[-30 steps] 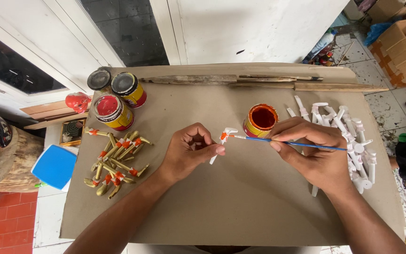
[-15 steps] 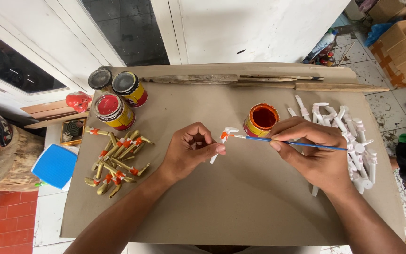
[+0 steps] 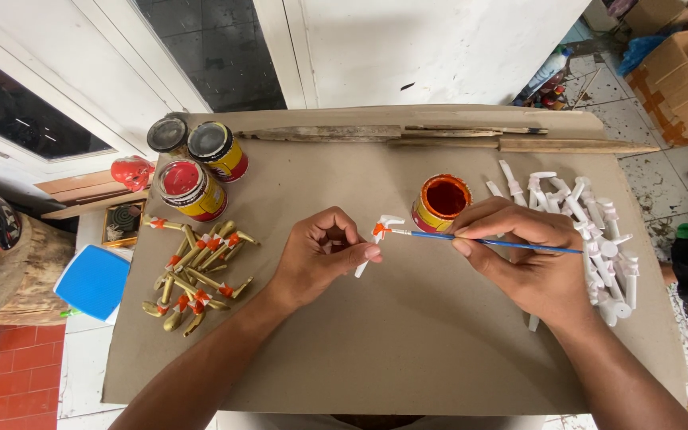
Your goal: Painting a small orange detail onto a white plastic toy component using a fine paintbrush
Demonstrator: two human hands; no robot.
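Left hand (image 3: 320, 253) pinches a small white piece (image 3: 375, 236), its top daubed orange, mid-board. Right hand (image 3: 527, 255) grips a blue brush (image 3: 487, 240), tip touching the piece's orange patch. Open orange paint tin (image 3: 441, 202) at 12 o'clock of the brush. White pieces (image 3: 599, 239) heaped at 3 o'clock; gold-painted ones (image 3: 197, 267) at 9 o'clock. Three tins (image 3: 193, 163) at 10 o'clock on the board (image 3: 376, 350).

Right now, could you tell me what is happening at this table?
A person is painting small white pieces. The left hand pinches one white piece in its fingers, and the right hand holds a thin blue brush with its tip on an orange patch at the piece's upper end. An open tin of orange-red paint stands just behind. Unpainted white pieces lie to the right; gold pieces with orange marks lie to the left beside three closed tins.
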